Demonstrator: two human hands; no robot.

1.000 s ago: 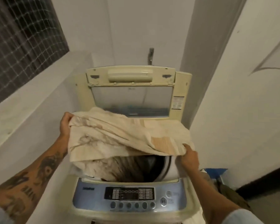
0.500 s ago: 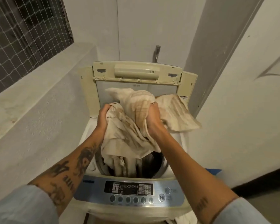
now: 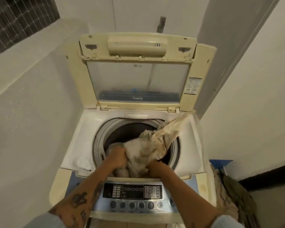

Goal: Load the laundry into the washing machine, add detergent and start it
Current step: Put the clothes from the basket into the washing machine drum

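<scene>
Two hands down inside one top-loading washing machine (image 3: 72, 155), lid (image 3: 138, 71) raised upright at 12 o'clock. Left hand (image 3: 117, 157) curled tight around a fold of one stained cream cloth (image 3: 143, 152), at about 9 o'clock of the bundle. Right hand (image 3: 156, 168) at about 5 o'clock of the bundle, fingers buried under the fabric, so grip impossible to judge. Cloth bunched within the drum (image 3: 130, 132), one loose corner trailing up toward 2 o'clock and lying over the drum rim onto the white top deck. One paler item (image 3: 121, 172) just visible between the wrists, low in the drum. One control panel (image 3: 132, 191) at 6 o'clock, with five round buttons (image 3: 131, 205) in a row beneath the display. One heap of further laundry (image 3: 227, 195) at 4 o'clock, just beside the machine on the floor. One tap (image 3: 162, 23) on the wall at 12 o'clock, above the lid. One meshed window (image 3: 15, 17) at 10 o'clock.
</scene>
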